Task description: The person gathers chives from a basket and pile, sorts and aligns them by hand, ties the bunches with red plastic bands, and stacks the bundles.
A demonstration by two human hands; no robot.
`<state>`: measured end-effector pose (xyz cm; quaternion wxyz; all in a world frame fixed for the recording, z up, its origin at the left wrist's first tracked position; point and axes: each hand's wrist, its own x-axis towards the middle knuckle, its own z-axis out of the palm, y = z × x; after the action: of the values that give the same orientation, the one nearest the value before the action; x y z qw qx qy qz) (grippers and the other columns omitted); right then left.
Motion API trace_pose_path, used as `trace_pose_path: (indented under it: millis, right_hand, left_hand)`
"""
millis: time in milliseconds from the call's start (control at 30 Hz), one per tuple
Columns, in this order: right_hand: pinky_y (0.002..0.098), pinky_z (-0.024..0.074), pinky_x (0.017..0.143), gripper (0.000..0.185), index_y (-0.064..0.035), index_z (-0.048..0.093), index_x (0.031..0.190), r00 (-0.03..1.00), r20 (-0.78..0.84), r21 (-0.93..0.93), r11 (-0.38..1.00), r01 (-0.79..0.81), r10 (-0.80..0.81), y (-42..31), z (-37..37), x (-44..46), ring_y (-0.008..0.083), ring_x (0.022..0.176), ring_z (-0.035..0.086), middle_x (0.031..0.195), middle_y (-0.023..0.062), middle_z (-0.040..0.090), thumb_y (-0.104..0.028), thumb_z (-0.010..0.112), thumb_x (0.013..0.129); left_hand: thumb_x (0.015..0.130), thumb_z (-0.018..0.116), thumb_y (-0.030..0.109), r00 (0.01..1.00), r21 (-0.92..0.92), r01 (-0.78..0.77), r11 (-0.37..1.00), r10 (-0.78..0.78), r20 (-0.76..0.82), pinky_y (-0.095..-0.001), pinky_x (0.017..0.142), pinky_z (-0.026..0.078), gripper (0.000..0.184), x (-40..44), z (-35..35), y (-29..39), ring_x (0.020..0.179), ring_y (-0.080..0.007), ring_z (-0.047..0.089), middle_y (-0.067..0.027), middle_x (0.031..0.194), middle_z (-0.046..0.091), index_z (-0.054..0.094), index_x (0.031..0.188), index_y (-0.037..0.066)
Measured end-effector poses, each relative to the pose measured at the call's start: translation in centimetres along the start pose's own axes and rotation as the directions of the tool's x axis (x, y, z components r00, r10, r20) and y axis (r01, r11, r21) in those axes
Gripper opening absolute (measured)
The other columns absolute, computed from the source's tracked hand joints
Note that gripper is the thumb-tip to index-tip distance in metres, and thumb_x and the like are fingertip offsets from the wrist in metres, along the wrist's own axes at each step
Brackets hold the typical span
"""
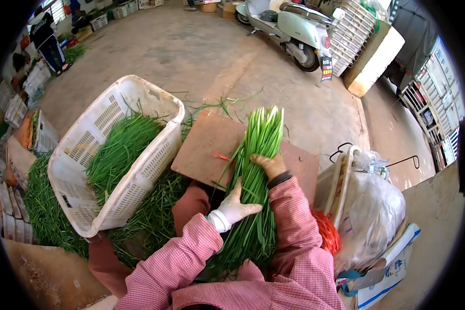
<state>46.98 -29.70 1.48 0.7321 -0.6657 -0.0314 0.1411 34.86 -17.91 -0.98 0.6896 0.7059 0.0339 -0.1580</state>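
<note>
A thick bundle of long green stalks (pixel 258 155) stands over the near part of a brown board (pixel 206 147), its pale cut ends pointing away from me. My left hand (pixel 235 206), in a white glove, lies against the bundle's left side, thumb stretched across the front. Higher up, my right hand (pixel 270 166), in a tan glove, is wrapped round the right side of the same bundle. Left of the board, a white plastic crate (pixel 160 147) holds more green stalks (pixel 121 147). A small red strip (pixel 221 156) lies on the board.
Loose greens (pixel 51 201) lie around the crate. Red string (pixel 325 232) and a bin with clear plastic bags (pixel 372 212) are at my right. Farther off are a scooter (pixel 294 28), stacked crates (pixel 351 31), a truck (pixel 434 98) and a person (pixel 44 36) at the far left.
</note>
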Motion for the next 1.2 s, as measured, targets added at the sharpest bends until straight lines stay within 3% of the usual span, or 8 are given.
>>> trace_pose_path:
  millis: [100, 367, 533, 600, 700, 833, 1100, 1200]
  right_hand:
    - [0.0344, 0.0306, 0.097, 0.083, 0.0003, 0.024, 0.128, 0.856, -0.271, -0.793, 0.606, 0.061, -0.441, 9.0, -0.3, 2.2, 0.0312, 0.115, 0.038, 0.126, 0.0203, 0.037, -0.008, 0.072, 0.061]
    - [0.0373, 0.027, 0.099, 0.088, -0.0002, 0.016, 0.132, 0.847, -0.087, -0.715, 0.625, 0.314, -0.525, 9.3, -2.0, 1.4, 0.0369, 0.119, 0.03, 0.131, 0.0224, 0.028, -0.008, 0.07, 0.062]
    - [0.0383, 0.0341, 0.092, 0.071, 0.0048, 0.028, 0.126, 0.739, -0.367, -0.854, 0.52, -0.027, -0.564, 9.7, -8.4, 4.4, 0.041, 0.106, 0.044, 0.115, 0.0303, 0.043, -0.033, 0.061, 0.076]
    - [0.0384, 0.0375, 0.087, 0.065, 0.0054, 0.031, 0.124, 0.864, -0.491, -0.694, 0.55, -0.465, 0.11, 10.8, -9.0, 6.0, 0.0404, 0.102, 0.047, 0.108, 0.0311, 0.048, -0.041, 0.05, 0.082]
    - [0.0376, 0.0397, 0.082, 0.058, 0.002, 0.04, 0.12, 0.933, -0.298, -0.527, 0.85, 0.015, -0.201, 14.4, -4.8, 6.1, 0.037, 0.099, 0.051, 0.101, 0.0276, 0.054, -0.045, 0.042, 0.085]
    - [0.0338, 0.0386, 0.087, 0.068, 0.0032, 0.037, 0.123, 0.955, -0.179, -0.048, 0.967, -0.249, 0.237, 11.3, -5.3, 5.6, 0.0303, 0.104, 0.05, 0.11, 0.0228, 0.052, -0.05, 0.045, 0.082]
    - [0.0361, 0.04, 0.084, 0.066, -0.0016, 0.03, 0.127, 0.88, -0.453, -0.644, 0.735, -0.215, -0.14, 10.8, -0.2, 4.4, 0.029, 0.098, 0.052, 0.111, 0.0201, 0.052, -0.029, 0.062, 0.076]
    - [0.0342, 0.0424, 0.083, 0.065, -0.0022, 0.03, 0.127, 0.886, -0.351, -0.546, 0.835, 0.07, -0.304, 11.9, -1.4, 5.4, 0.0292, 0.099, 0.052, 0.113, 0.0191, 0.051, -0.032, 0.061, 0.078]
  left_hand:
    - [0.061, 0.07, 0.044, 0.923, 0.211, 0.015, 0.977, 0.068, -0.379, -0.038, 0.103, 0.016, 0.105, 4.1, -1.1, -3.3, 0.126, -0.0341, 0.016, -0.0242, 0.136, 0.016, 0.007, 0.133, -0.001]
    - [0.058, 0.049, 0.075, 0.916, 0.479, 0.14, 0.866, 0.071, -0.395, -0.0493, 0.1, 0.012, 0.115, 10.7, -1.4, -5.3, 0.126, -0.0359, 0.015, -0.024, 0.134, 0.02, 0.008, 0.133, -0.001]
    - [0.053, 0.052, 0.076, 0.929, 0.53, 0.234, 0.815, -0.027, -0.368, -0.0494, 0.1, 0.011, 0.121, 10.8, -0.4, -4.5, 0.126, -0.034, 0.016, -0.0244, 0.135, 0.018, 0.005, 0.133, -0.002]
    - [0.051, 0.056, 0.073, 0.933, 0.556, 0.228, 0.799, -0.016, -0.36, -0.0503, 0.1, 0.011, 0.123, 10.7, 0.4, -4.6, 0.126, -0.0328, 0.015, -0.0236, 0.135, 0.016, 0.003, 0.133, -0.002]
    - [0.047, 0.073, 0.052, 0.911, 0.613, 0.34, 0.713, -0.088, -0.404, -0.0518, 0.1, 0.009, 0.127, 11.5, 2.1, -5.3, 0.128, -0.0288, 0.012, -0.0188, 0.137, 0.012, -0.004, 0.133, 0.001]
    - [0.049, 0.075, 0.044, 0.904, 0.564, 0.342, 0.752, -0.1, -0.415, -0.0515, 0.101, 0.007, 0.124, 10.9, 1.5, -3.9, 0.127, -0.0297, 0.012, -0.0188, 0.136, 0.014, -0.005, 0.133, 0.0]
    - [0.075, 0.044, 0.021, 0.82, 0.789, 0.459, 0.409, 0.148, -0.553, -0.0582, 0.096, 0.018, 0.068, 11.0, 2.9, -7.0, 0.123, -0.0372, 0.021, -0.0223, 0.134, 0.021, 0.014, 0.133, 0.001]
    - [0.059, 0.066, 0.029, 0.901, 0.518, 0.281, 0.808, -0.036, -0.433, -0.056, 0.097, 0.014, 0.099, 5.7, -1.5, -1.2, 0.125, -0.0394, 0.016, -0.0212, 0.136, 0.015, 0.008, 0.135, 0.004]
